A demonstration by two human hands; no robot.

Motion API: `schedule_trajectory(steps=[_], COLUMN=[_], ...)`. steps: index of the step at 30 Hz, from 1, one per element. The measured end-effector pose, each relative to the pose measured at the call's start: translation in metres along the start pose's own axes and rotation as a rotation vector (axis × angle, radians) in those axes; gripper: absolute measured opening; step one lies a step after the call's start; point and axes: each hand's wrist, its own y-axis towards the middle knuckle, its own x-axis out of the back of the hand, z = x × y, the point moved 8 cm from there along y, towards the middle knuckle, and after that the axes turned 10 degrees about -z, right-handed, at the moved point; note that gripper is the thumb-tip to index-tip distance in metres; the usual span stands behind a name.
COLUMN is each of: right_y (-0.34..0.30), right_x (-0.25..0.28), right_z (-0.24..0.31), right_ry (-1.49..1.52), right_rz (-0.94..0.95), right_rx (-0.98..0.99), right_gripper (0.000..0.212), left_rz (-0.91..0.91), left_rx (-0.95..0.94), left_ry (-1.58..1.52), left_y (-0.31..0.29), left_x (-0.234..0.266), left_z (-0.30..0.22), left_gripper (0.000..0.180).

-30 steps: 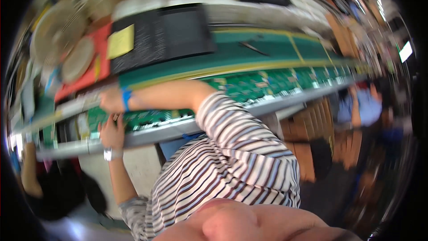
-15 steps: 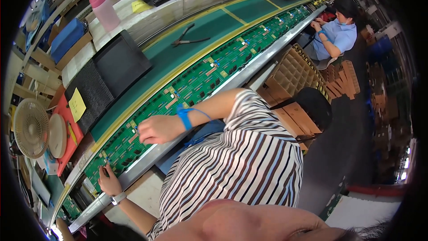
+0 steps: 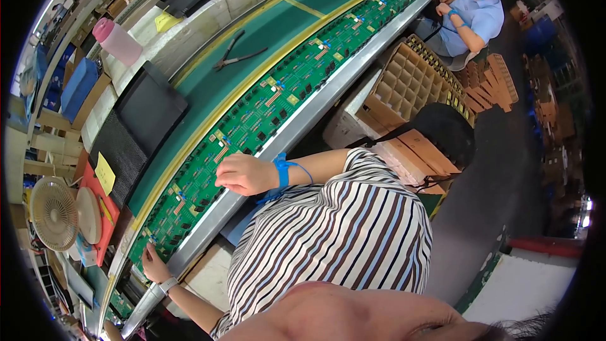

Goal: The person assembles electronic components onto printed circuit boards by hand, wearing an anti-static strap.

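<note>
Green circuit boards (image 3: 262, 110) carrying many small parts lie end to end along a metal-edged line. My left hand (image 3: 154, 265), with a pale watch band at the wrist, is at the left end of the row. Its fingers are drawn together over the board's surface, and what is between them is too small to make out. Above the near metal rail (image 3: 278, 145) is my right hand (image 3: 245, 175), wearing a blue wrist strap (image 3: 282, 170). Those fingers are curled inward, hiding anything they hold.
Pliers (image 3: 237, 53) lie on the green belt behind the boards. Along the far side are a black tray (image 3: 151, 104), a pink bottle (image 3: 118, 42) and a fan (image 3: 55, 213). A divided cardboard box (image 3: 404, 82) stands at right, near a seated co-worker (image 3: 467, 19).
My right hand has drawn back from over the boards toward the near rail, fingers still curled. My left hand stays by the row's left end. The whole view has shifted slightly.
</note>
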Motion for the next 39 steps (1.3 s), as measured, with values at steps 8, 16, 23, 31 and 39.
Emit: schedule_trajectory(steps=[8, 16, 23, 31, 39], right_y=[0.0, -0.003, 0.018, 0.154, 0.223], right_x=[-0.005, -0.004, -0.004, -0.019, -0.126], right_z=[-0.001, -0.003, 0.004, -0.079, -0.195], right_ry=[0.021, 0.018, 0.076, -0.134, -0.189], right_rz=[-0.019, 0.0, 0.043, 0.359, 0.467], right_rx=[-0.032, -0.074, -0.025, -0.096, -0.204], right_gripper=[0.015, 0.011, 0.011, 0.021, 0.029], left_rz=[0.013, 0.011, 0.101, 0.034, -0.358], left_rx=[-0.027, -0.121, -0.191, -0.291, -0.215], left_ry=[-0.001, -0.062, -0.202, -0.203, -0.242], left_y=[-0.008, -0.028, -0.038, -0.064, -0.083], left_x=[0.001, -0.005, -0.015, 0.004, 0.015], left_z=[-0.025, -0.071, -0.097, -0.087, -0.07], left_gripper=[0.046, 0.041, 0.038, 0.063, 0.058])
